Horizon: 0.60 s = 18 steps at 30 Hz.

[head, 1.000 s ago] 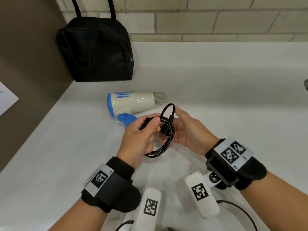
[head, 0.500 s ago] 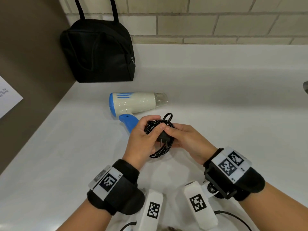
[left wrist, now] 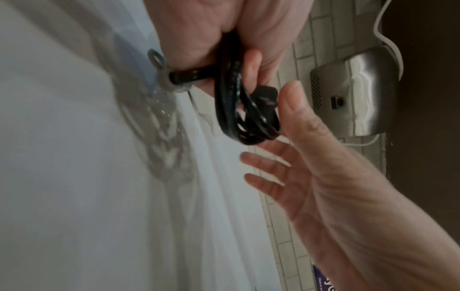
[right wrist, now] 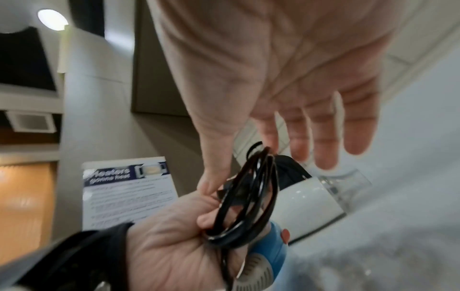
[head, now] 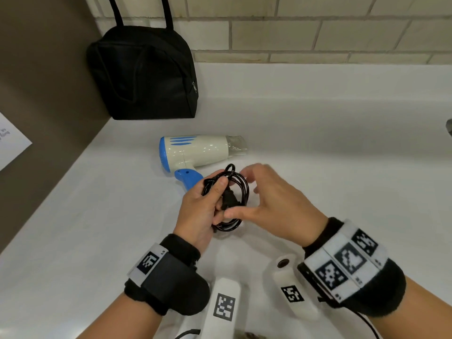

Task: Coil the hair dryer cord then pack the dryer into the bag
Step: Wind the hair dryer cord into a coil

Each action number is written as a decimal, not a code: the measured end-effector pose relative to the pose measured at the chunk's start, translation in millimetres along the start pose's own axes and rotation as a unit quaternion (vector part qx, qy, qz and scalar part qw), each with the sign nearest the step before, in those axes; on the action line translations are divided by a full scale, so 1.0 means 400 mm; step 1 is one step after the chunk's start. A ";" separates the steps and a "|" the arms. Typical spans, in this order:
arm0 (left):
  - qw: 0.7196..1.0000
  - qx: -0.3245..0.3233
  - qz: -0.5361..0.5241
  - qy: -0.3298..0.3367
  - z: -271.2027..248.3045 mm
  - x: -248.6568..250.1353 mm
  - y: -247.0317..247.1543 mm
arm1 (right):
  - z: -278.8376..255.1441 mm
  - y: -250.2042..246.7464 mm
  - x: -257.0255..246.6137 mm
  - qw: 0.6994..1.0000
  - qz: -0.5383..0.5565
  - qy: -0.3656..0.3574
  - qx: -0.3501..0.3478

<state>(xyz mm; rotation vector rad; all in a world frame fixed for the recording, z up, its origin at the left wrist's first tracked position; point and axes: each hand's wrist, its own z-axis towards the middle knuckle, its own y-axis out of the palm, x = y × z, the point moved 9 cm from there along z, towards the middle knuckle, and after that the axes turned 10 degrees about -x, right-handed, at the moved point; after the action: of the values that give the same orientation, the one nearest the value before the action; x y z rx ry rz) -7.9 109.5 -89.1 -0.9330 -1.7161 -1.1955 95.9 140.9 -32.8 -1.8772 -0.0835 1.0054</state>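
Observation:
The black cord is wound into a small coil, and my left hand grips it with the thumb over the strands and the plug. In the left wrist view the coil hangs below the curled fingers. My right hand hovers just right of the coil with fingers spread and straight, holding nothing. The white and blue hair dryer lies on its side on the white counter, just beyond my hands. The black bag stands at the back left against the wall, zipped.
A tiled wall runs along the back and a brown panel bounds the left, with a paper notice on it. A metal wall dispenser hangs to the right. Bare counter stretches right of the dryer.
My right hand has let go of the plug and coil and opened, drawing slightly right. The left hand keeps the coil, now with the plug tucked against it.

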 end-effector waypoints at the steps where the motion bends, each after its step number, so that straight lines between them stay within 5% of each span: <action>1: 1.000 -0.001 -0.007 0.000 0.002 0.000 -0.001 | -0.015 -0.019 -0.027 0.999 -0.038 -0.016 0.030; 8: 0.998 -0.048 -0.028 -0.021 0.002 -0.009 0.030 | -0.013 -0.004 -0.065 0.972 -0.222 -0.060 0.052; 18: 1.000 -0.014 -0.016 -0.021 0.008 -0.012 0.000 | -0.030 0.046 -0.062 0.991 -0.117 -0.064 0.012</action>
<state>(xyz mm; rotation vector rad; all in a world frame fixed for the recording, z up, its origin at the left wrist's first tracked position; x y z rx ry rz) -6.5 112.0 -94.3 -0.9562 -1.7567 -1.2310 81.1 111.2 -29.7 -1.7334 -0.3584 0.9587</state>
